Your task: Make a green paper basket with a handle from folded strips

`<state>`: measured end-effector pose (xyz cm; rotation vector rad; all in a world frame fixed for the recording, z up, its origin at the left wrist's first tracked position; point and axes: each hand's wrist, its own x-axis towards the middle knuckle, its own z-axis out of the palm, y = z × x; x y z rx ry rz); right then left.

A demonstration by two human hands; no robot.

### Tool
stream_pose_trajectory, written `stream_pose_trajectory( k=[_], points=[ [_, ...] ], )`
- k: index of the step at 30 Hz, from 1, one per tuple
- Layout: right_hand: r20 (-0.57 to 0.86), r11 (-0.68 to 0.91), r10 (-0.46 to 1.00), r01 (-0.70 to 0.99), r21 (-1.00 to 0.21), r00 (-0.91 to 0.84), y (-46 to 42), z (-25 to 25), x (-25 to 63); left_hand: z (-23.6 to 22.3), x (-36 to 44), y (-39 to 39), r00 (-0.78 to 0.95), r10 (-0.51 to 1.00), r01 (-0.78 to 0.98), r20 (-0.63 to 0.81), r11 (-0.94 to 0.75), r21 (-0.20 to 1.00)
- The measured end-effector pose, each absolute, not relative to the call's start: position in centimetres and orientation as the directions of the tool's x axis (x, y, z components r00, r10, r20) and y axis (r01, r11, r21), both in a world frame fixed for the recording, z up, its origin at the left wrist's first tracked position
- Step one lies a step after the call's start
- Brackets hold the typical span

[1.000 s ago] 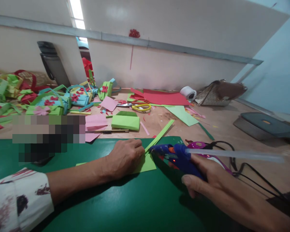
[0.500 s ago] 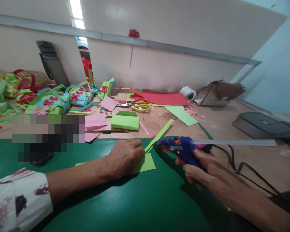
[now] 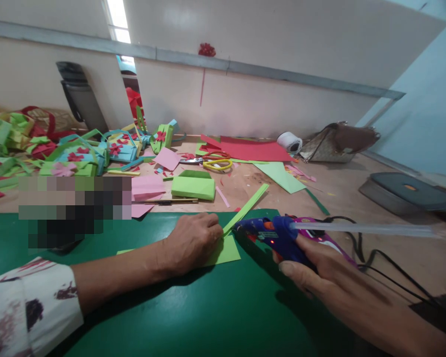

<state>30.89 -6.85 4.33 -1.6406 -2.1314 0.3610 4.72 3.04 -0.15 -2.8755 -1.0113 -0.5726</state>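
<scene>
Gun (image 3: 269,233): it is in your right hand (image 3: 319,277), nozzle pointing left at the strip (image 3: 245,209); half a second ago the tip stood a little farther right and higher. Whether it touches the strip, you cannot tell from here.
Right grip: your fingers are wrapped around the handle, thumb along the near side.
Stick (image 3: 360,228): it juts from the gun's back and dips slightly to the right, where before it lay nearly level.
Left hand (image 3: 193,243): it has kept its place, fingers curled and pinching the strip's lower end; the fingertips are partly hidden.
Strip: it slants up and right from your left fingers, unchanged.
Sheet (image 3: 228,250): it lies on the green mat (image 3: 208,312), partly under your left hand.
Purple tool (image 3: 329,240): more of it shows behind your right hand than half a second ago.
Box (image 3: 193,189): green, beyond the mat, unmoved.
</scene>
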Motion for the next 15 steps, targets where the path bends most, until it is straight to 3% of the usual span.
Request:
stream_pose_trajectory(
  k=[11, 15],
  points=[
    [0.148, 0.213, 0.976, 0.860, -0.463, -0.162, -7.7, 4.5, 29.7, -0.2, 4.7, 3.1, 0.722, 0.593, 0.605, 0.358, -0.791, 0.091],
    [0.093, 0.237, 0.971, 0.857, -0.457, -0.218, -6.9, 5.1, 29.7, 0.0, 4.8, 3.0, 0.717, 0.588, 0.603, 0.375, -0.793, 0.091]
  ],
)
